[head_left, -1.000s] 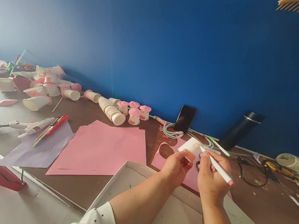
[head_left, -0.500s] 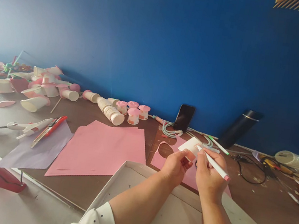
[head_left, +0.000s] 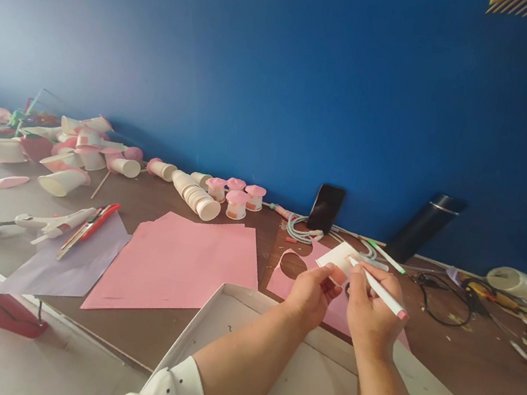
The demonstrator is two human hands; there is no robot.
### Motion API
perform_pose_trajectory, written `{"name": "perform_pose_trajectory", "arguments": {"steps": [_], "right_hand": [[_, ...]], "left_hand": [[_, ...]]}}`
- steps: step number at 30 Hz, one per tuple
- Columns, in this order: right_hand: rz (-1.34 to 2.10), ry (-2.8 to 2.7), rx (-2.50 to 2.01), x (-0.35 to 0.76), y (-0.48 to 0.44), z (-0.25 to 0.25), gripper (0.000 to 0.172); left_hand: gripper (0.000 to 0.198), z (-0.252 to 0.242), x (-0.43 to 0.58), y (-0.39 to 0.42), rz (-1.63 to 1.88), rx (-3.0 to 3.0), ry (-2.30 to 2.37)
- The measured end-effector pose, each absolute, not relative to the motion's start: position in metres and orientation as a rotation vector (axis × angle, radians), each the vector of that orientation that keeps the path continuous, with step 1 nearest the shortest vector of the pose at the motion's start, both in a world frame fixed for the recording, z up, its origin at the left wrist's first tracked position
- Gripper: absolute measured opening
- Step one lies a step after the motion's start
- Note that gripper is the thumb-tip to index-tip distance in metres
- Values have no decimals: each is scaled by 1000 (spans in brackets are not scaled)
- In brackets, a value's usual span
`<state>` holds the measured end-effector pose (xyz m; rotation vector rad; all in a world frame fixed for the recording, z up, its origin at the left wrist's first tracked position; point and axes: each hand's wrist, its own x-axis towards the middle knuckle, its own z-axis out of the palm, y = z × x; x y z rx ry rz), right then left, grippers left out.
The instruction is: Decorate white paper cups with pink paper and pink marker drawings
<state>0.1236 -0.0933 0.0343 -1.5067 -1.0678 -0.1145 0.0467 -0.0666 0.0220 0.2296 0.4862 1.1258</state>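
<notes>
My left hand (head_left: 313,291) is closed around a small white paper cup (head_left: 337,256), tipped on its side. In my right hand (head_left: 373,313) is a white marker pen (head_left: 384,295) with a pink end, its tip against the cup's wall. Beneath both hands lies pink paper (head_left: 285,283) with a round hole cut in it. The near edge of an open white box (head_left: 247,297) sits under my forearms. Left of it are stacked pink sheets (head_left: 186,265).
Small cups with pink paper tops (head_left: 236,204) stand by a row of nested paper cups (head_left: 195,196). A phone (head_left: 325,209) and black bottle (head_left: 425,228) lean at the blue partition (head_left: 283,79). A utility knife (head_left: 87,230) and glue gun (head_left: 54,221) lie left.
The whole view has shifted very slightly. My hands keep nearly the same pose, with the marker tip still at the cup.
</notes>
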Motion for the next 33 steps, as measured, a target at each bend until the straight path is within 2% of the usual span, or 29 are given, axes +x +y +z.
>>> {"name": "perform_pose_trajectory", "arguments": {"steps": [33], "right_hand": [[-148, -1054, -1503, 127, -92, 31, 24]], "left_hand": [[9, 23, 46, -66, 1129, 215, 471]]}}
